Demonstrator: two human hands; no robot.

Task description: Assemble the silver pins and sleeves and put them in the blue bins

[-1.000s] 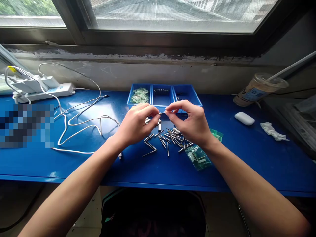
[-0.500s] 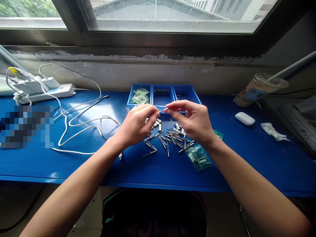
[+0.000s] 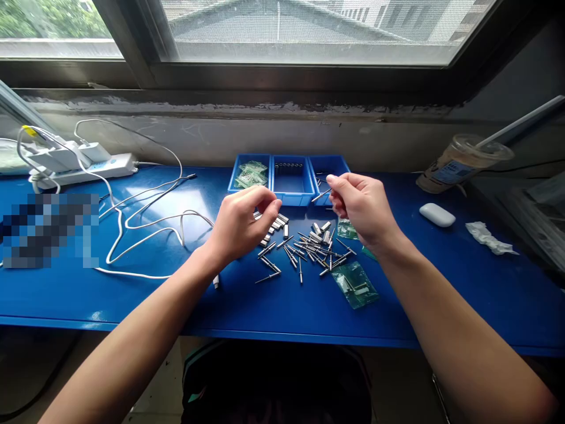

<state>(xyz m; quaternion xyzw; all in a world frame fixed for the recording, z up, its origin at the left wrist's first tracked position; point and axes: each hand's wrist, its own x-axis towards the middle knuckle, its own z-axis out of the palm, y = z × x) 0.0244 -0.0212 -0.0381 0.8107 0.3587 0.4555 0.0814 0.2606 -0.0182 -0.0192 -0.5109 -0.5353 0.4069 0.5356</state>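
Observation:
My right hand pinches a thin metal pop rivet between thumb and fingers, its free end pointing down and left in front of the blue trays. My left hand hovers left of it, thumb and forefinger curled together; anything inside is hidden. Below and between the hands lies a loose pile of silver pop rivets on the blue table. Short silver metal blocks lie at the pile's back, with more near my left fingers. A clear green-tinted bag holding small parts lies right of the pile.
Behind my hands stand three joined blue trays; the left one contains small bags. A power strip and white cables spread leftward. At right are a drink cup, a white case and crumpled tissue.
The hands have parted. My right hand has moved right with the rivet, which was between both hands' fingertips; my left hand has let go of it and stays nearly in place.

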